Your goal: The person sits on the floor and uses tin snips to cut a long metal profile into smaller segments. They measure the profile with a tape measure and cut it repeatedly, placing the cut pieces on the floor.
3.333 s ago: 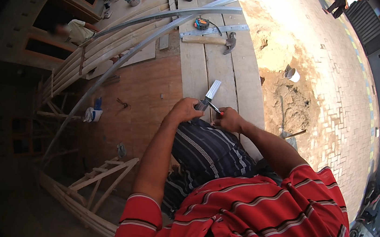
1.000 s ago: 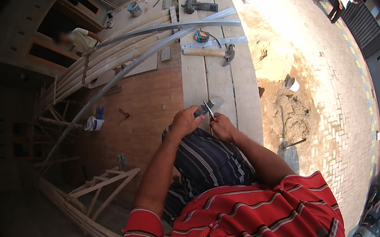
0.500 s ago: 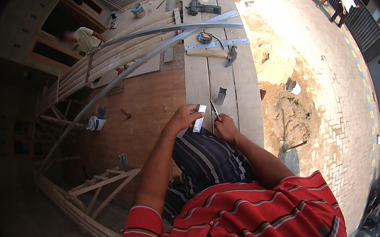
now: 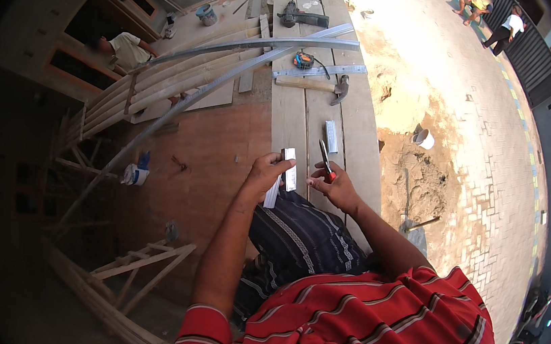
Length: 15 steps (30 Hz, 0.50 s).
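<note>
My left hand (image 4: 266, 173) is closed around a short silver metal channel piece (image 4: 290, 171), held above my lap. A second pale metal length (image 4: 272, 194) shows below its fingers; whether the two are joined I cannot tell. To the right, my right hand (image 4: 336, 188) grips red-handled snips (image 4: 326, 159), their dark blades pointing away from me. The snips are apart from the metal in my left hand. Just beyond them, another short metal channel (image 4: 332, 137) lies on the planks (image 4: 288, 122).
Farther along the planks are a claw hammer (image 4: 340, 90), a tape measure (image 4: 303, 60), a flat metal strip (image 4: 321, 72) and a cordless drill (image 4: 300, 17). Long metal profiles (image 4: 210, 86) cross them leftward. A person (image 4: 128, 52) is at the left. Sand (image 4: 418, 171) lies right, with a white bucket (image 4: 423, 138).
My right hand with the snips has drawn a little right, away from the left hand. More metal shows below my left hand. The loose channel on the planks now looks brighter.
</note>
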Motion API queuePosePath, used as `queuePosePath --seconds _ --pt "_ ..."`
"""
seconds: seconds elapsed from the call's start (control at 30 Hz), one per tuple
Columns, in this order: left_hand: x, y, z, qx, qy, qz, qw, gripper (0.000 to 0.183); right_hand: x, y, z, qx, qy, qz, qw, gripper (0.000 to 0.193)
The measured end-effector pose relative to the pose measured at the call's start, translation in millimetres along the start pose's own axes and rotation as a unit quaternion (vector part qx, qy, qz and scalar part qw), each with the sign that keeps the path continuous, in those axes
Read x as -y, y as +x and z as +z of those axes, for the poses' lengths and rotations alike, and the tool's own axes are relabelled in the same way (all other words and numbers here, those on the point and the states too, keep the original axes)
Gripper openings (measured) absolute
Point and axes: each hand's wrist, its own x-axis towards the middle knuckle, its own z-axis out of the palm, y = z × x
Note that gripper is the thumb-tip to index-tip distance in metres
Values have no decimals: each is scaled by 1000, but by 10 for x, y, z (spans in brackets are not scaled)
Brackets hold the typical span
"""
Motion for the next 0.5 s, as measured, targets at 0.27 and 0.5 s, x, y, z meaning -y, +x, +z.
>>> queuePosePath --seconds 0.27,0.5 --pt "-166 196 386 28 0 57 998 43 441 174 -54 46 -10 81 996 42" --pt "648 681 400 -139 -183 -99 968 97 -102 162 -293 -56 -220 18 974 42"
